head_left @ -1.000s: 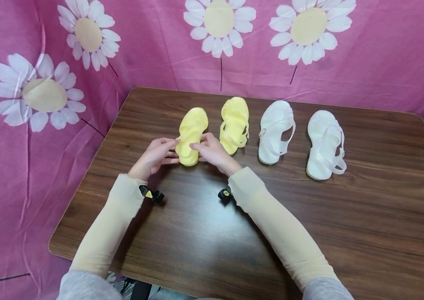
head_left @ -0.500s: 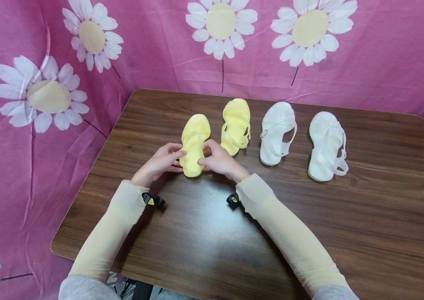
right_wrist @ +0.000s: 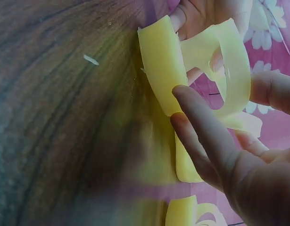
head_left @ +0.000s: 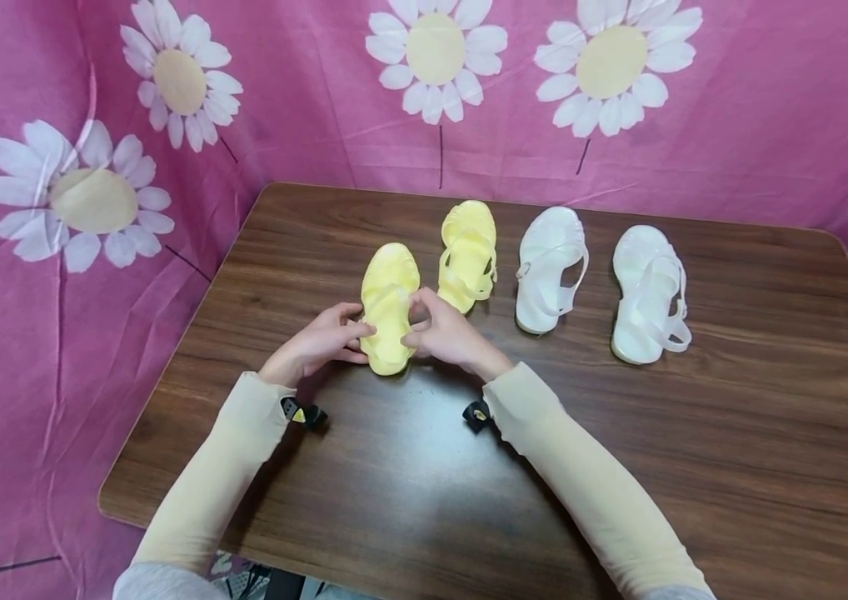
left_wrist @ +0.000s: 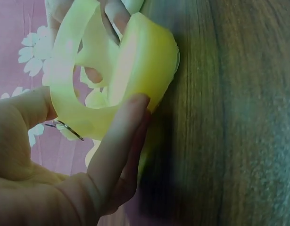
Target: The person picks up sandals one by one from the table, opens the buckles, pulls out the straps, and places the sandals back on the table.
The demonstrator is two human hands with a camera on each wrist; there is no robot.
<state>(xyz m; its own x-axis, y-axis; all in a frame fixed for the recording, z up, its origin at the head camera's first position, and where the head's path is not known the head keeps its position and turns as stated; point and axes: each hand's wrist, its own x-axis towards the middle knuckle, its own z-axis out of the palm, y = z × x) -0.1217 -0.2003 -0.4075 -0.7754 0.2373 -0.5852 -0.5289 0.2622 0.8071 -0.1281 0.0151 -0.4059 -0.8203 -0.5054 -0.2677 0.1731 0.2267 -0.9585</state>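
Note:
A yellow jelly sandal is held between both hands at the left of the row, toe pointing away. My left hand grips its left side, thumb on the strap and fingers along the sole edge. From the other side my right hand holds it, thumb near the heel strap. In the left wrist view the sandal's heel shows close over the wood, with a small metal buckle by my thumb. Fingertips press against the heel side in the right wrist view.
A second yellow sandal lies just behind my right hand. Two white sandals stand to the right on the brown wooden table. A pink daisy-print cloth hangs behind and at the left.
Both hands have drawn the held yellow sandal a short way toward the person. The other yellow sandal and the white ones keep their places.

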